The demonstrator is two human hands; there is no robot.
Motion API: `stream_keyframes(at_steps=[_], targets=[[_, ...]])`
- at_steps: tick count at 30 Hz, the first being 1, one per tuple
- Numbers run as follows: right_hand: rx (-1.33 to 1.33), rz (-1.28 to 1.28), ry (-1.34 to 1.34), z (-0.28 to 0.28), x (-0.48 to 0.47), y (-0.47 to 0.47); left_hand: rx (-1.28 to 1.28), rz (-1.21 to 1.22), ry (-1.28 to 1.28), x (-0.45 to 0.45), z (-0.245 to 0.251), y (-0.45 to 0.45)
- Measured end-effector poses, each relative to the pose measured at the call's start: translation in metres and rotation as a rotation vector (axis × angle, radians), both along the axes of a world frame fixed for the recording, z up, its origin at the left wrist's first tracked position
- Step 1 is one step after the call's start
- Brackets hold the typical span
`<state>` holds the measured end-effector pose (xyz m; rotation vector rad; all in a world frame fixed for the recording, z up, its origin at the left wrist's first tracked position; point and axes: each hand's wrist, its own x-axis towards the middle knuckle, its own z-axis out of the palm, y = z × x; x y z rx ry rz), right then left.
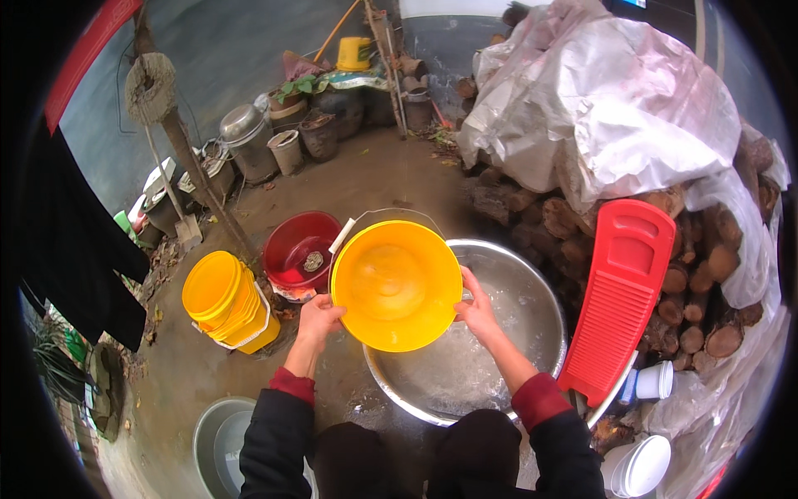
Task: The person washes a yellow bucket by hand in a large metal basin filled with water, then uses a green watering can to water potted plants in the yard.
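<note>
Between my hands is a yellow plastic bucket (pixel 393 287), its mouth turned up toward me and its inside wet. My left hand (pixel 320 318) grips the rim at the lower left, thumb over the edge. On the right side of the rim, my right hand (pixel 477 309) has hold of it too. The wire handle with a white grip (pixel 341 235) lies back over the far side. Partly behind and below the bucket stands a wide metal basin (pixel 517 293) holding water. What my fingers do under the rim is hidden.
A stack of yellow buckets (pixel 230 302) and a red basin (pixel 302 246) stand left. A metal basin (pixel 221 436) sits near my left leg. On the right, a red washboard (pixel 626 299) leans by stacked logs (pixel 692 312), with white tubs (pixel 639 465) below.
</note>
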<state>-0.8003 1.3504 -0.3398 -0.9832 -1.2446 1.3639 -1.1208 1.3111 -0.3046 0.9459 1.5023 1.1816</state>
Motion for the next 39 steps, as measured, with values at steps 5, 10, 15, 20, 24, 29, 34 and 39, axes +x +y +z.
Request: stream_keyframes(at_steps=[5, 10, 15, 20, 24, 29, 34, 39], targets=[[0.067, 0.081, 0.163, 0.021, -0.019, 0.013, -0.030, 0.054, -0.203, -0.043, 0.011, -0.014], [-0.066, 0.006, 0.239, 0.013, -0.032, 0.018, 0.065, 0.162, -0.393, -0.128, 0.051, -0.034], [-0.294, -0.049, 0.083, -0.048, -0.020, 0.011, 0.357, 0.386, -0.279, -0.231, 0.105, -0.063], [-0.431, -0.116, -0.007, -0.091, -0.005, 0.011, 0.536, 0.760, -0.104, -0.299, 0.128, -0.066], [-0.502, -0.098, -0.032, -0.099, 0.001, 0.008, 0.454, 1.003, -0.012, -0.330, 0.104, -0.058], [-0.551, -0.085, -0.135, -0.099, 0.007, 0.006, 0.226, 1.106, -0.154, -0.371, 0.056, -0.040], [-0.592, -0.057, -0.127, -0.107, 0.016, 0.006, 0.153, 1.005, -0.222, -0.395, 0.017, -0.024], [-0.630, -0.014, -0.154, -0.128, 0.028, 0.002, -0.023, 1.259, 0.949, -0.325, -0.014, -0.023]])
